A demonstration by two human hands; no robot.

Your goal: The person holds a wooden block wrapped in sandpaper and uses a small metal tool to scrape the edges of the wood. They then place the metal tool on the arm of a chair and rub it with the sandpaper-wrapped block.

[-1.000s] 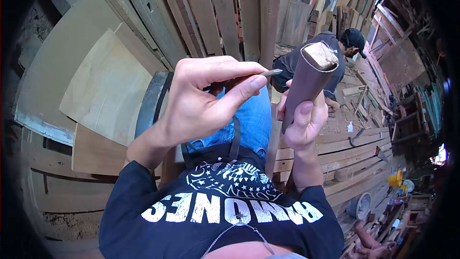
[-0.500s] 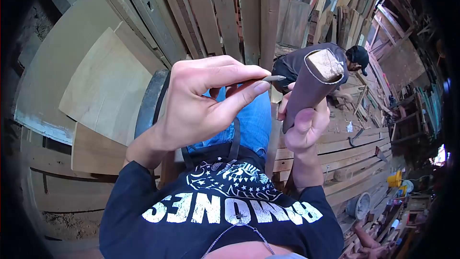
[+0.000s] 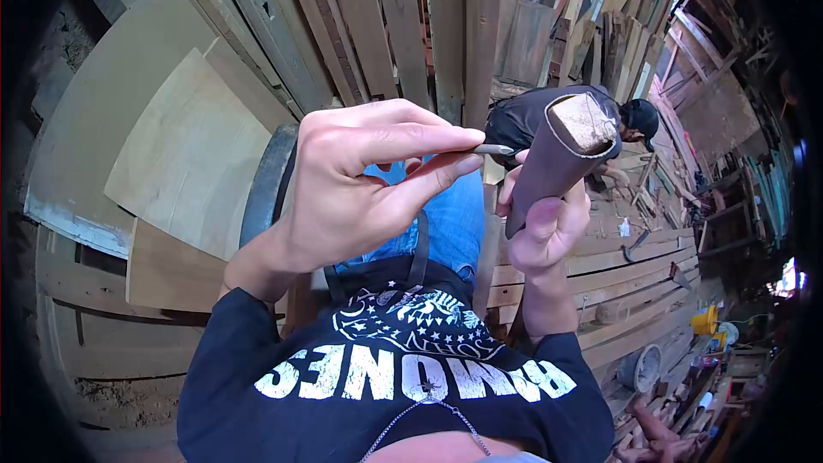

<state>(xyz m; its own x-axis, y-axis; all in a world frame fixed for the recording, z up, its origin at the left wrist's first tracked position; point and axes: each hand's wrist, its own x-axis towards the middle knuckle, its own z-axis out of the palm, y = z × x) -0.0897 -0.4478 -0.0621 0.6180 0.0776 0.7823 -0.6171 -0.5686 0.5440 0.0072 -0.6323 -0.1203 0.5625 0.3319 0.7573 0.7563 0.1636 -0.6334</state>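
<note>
My left hand point(image 3: 369, 180) pinches a thin, grey, pointed piece point(image 3: 495, 149) between thumb and fingertips, its tip pointing right. My right hand point(image 3: 549, 223) grips a light wooden block point(image 3: 583, 123) with a dark brown sheet point(image 3: 553, 167) wrapped around it. The block stands on end, tilted slightly right, and its pale, rough upper end shows inside the sheet. A small gap separates the pointed tip from the wrapped block. Fingers of my right hand are partly hidden behind the sheet.
Beyond the block a person point(image 3: 549, 116) in dark clothes and a cap bends over. Long planks point(image 3: 386, 17) lean ahead, curved boards point(image 3: 189, 146) lie left, and slats point(image 3: 634, 274) lie right near a yellow container point(image 3: 705, 320) and a bucket point(image 3: 639, 367).
My left hand and the pointed piece have shifted slightly downward, and the piece now lies more level. My right hand and the wrapped block have hardly moved.
</note>
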